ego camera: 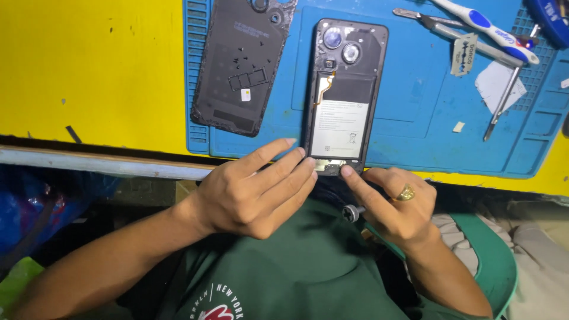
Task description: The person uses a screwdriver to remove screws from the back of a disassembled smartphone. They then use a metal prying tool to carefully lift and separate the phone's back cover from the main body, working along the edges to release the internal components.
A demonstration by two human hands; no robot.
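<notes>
Phone: an opened smartphone [344, 95] lies face down on the blue repair mat [415, 118], its near end at the table edge; battery, two camera lenses and an orange flex strip show.
Left hand: my left hand [255, 192] grips nothing; fingers stretched out together, their tips resting on the phone's near left corner.
Right hand: my right hand [394, 204] presses its forefinger tip on the phone's near edge; the other fingers curl around a screwdriver [354, 212], its dark tip poking out left; a gold ring [406, 192] sits on one finger.
Back cover: the black back cover [243, 65] lies inside up, just left of the phone, on the mat.
Far right: tweezers [456, 32], a white-and-blue handled tool [486, 26] and paper scraps.
Table: yellow tabletop [89, 71] under the mat.
</notes>
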